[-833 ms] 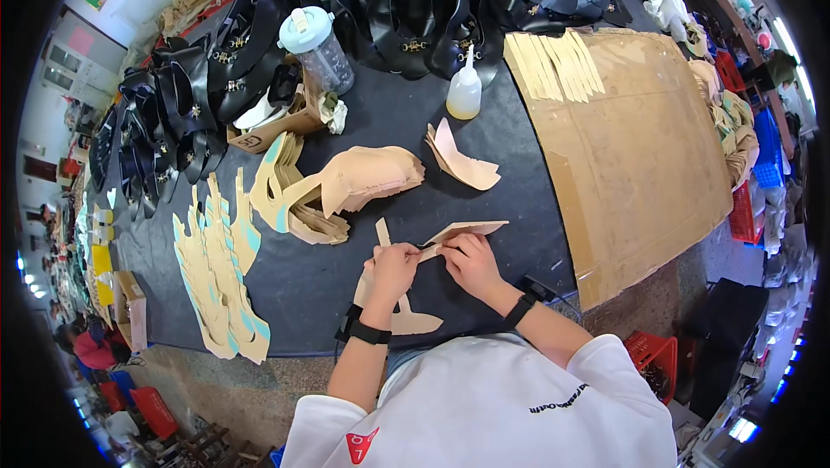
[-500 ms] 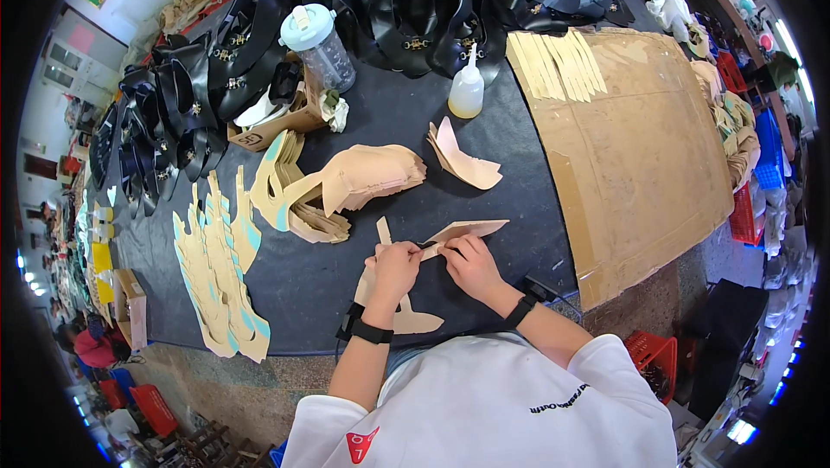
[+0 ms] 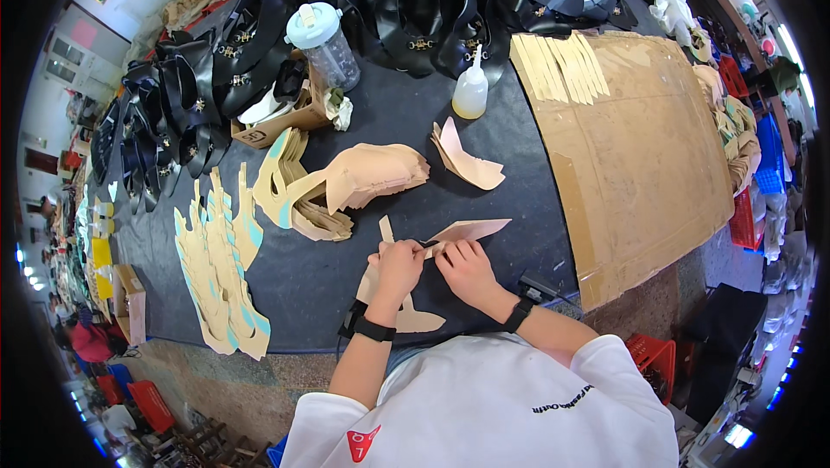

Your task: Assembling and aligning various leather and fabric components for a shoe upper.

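My left hand (image 3: 398, 269) and my right hand (image 3: 467, 271) are close together near the table's front edge, fingers closed. Between them they pinch the edge of a beige shoe lining piece (image 3: 473, 230), whose pointed flap sticks out beyond my right fingers. Under my left hand a second beige cut piece (image 3: 418, 322) shows, with a narrow strip above and a rounded end below. My fingers hide where the two pieces meet. Farther off lie a pinkish-beige stack of lining pieces (image 3: 380, 176), looped pieces (image 3: 281, 187) and a small curved stack (image 3: 467, 161).
Overlapping beige pieces with pale blue-green marks (image 3: 220, 269) lie at left. A cardboard sheet (image 3: 640, 174) bearing pale strips (image 3: 558, 68) covers the right side. Behind stand a squeeze bottle (image 3: 469, 92), a lidded tumbler (image 3: 324, 48), a small carton (image 3: 281, 125) and black shoe uppers (image 3: 415, 14).
My right fingers have shifted slightly left and bent closer over the piece's edge. My left hand keeps its grip. The whole view has shifted very slightly.
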A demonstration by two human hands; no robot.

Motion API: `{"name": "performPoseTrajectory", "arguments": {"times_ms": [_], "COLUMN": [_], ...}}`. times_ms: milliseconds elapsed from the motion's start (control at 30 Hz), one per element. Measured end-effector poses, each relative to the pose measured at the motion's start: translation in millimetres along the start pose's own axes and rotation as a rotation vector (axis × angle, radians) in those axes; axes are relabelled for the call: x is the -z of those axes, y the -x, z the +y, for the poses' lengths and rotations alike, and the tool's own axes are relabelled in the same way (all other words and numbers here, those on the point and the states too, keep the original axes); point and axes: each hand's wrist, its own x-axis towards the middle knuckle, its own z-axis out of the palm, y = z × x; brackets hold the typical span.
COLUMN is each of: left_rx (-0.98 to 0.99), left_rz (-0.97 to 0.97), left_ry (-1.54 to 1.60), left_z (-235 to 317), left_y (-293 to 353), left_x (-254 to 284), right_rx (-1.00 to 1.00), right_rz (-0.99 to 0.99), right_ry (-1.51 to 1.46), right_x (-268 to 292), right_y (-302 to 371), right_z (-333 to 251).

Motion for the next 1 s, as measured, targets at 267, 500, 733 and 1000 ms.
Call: {"name": "performPoseTrajectory", "arguments": {"times_ms": [267,500,733,1000], "left_rx": [-0.035,-0.061,-0.520,-0.974], "left_rz": [0.045,0.050,-0.029,-0.039], "left_ry": [0.007,-0.006,-0.044,-0.412], "left_z": [-6,-6,-33,-94], "left_y": [0,5,72,103], "left_x": [-5,-1,25,34], "right_rx": [0.064,0.068,0.108,0.037], "right_rz": [-0.158,-0.115,-0.128,-0.064], "right_ry": [0.426,0.394,0.276,0.141], "right_x": [2,-2,4,28], "right_y": [5,7,19,-20], "right_z": [-23,-19,-12,20]}}
